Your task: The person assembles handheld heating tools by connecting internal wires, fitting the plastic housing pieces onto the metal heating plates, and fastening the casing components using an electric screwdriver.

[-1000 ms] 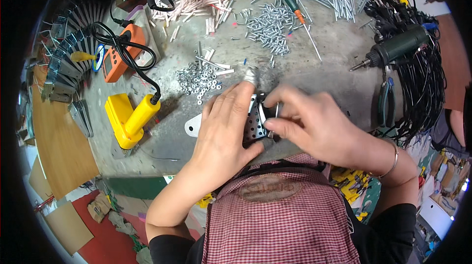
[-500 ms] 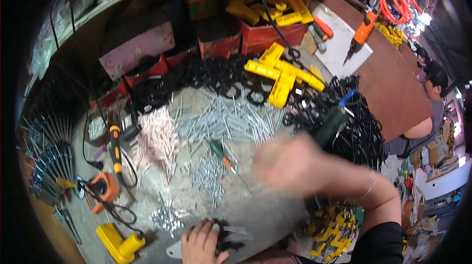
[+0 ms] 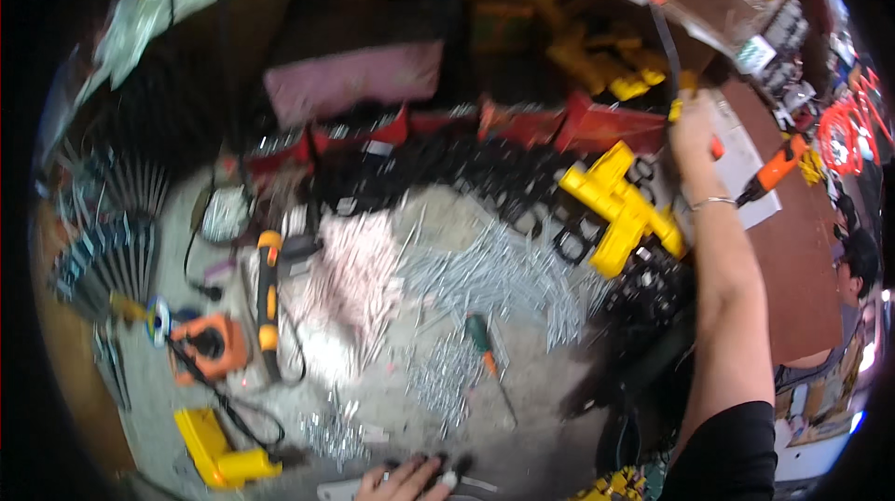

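My right hand [image 3: 692, 139] reaches to the back right, beside the end of a red bin [image 3: 611, 128] of yellow plastic parts. A small bit of yellow shows by its fingertips; blur hides whether they grip it. At the near edge of the bench lies my left hand [image 3: 410, 480], fingers stretched out and lying flat, partly cut off by the picture's edge. A pale flat strip [image 3: 337, 490] sticks out beside it. Dark bits are near its fingertips. Several joined yellow plastic housings [image 3: 620, 207] sit left of my right forearm.
Piles of silvery rods [image 3: 494, 263], pale pink sticks [image 3: 359, 282] and small screws [image 3: 443, 384] cover the bench. A green-and-orange screwdriver [image 3: 483, 347] lies among them. An orange power driver [image 3: 778, 168] rests at right. A yellow-handled tool [image 3: 219, 452] and black-orange tool [image 3: 268, 305] lie left.
My right hand has gone from above the middle right of the bench to the back right, by the red bin. My left hand stays at the near edge. The view has shifted.
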The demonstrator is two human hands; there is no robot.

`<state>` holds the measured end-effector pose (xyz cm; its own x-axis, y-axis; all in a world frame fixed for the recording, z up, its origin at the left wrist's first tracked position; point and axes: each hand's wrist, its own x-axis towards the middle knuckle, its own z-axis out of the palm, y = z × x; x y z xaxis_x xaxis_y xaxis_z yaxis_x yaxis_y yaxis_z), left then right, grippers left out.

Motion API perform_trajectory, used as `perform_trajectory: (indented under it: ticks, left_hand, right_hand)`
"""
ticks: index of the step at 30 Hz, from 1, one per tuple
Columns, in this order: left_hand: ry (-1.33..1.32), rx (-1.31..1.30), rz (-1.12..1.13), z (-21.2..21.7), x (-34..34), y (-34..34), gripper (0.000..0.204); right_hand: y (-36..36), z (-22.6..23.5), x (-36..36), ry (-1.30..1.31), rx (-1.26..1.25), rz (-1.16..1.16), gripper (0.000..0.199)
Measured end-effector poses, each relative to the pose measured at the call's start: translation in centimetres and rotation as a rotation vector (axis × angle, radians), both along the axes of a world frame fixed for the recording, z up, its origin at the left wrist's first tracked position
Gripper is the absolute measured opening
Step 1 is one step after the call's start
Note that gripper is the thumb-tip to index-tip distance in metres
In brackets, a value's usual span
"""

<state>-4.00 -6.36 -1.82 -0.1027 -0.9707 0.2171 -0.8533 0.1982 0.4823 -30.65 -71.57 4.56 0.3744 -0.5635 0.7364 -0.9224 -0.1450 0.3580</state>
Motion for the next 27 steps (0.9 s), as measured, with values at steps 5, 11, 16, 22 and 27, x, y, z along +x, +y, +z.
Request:
perform_trajectory:
  ticks: [5,11,16,22,27]
  left_hand:
    - [0.017,0.061,-0.031,0.8,0.5,-0.8,0.061]
    - [0.771,0.1,0.054,3.8,2.8,0.0,0.11]
    - [1.296,0.363,-0.088,4.1,2.7,4.1,0.065]
    - [1.592,0.046,0.668,3.6,2.1,8.5,0.081]
    - [1.614,0.026,0.832,4.3,3.6,10.3,0.099]
  right_hand:
    - [11.1,8.4,-0.6,-0.73,0.451,0.55,0.032]
    - [44.0,4.4,4.4,-1.373,1.24,0.918,0.034]
    - [48.3,4.1,11.9,-0.755,2.116,1.499,0.041]
    - [39.1,-4.1,19.3,-0.115,0.904,1.191,0.018]
    - [37.5,-4.5,22.4,0.288,0.656,1.181,0.007]
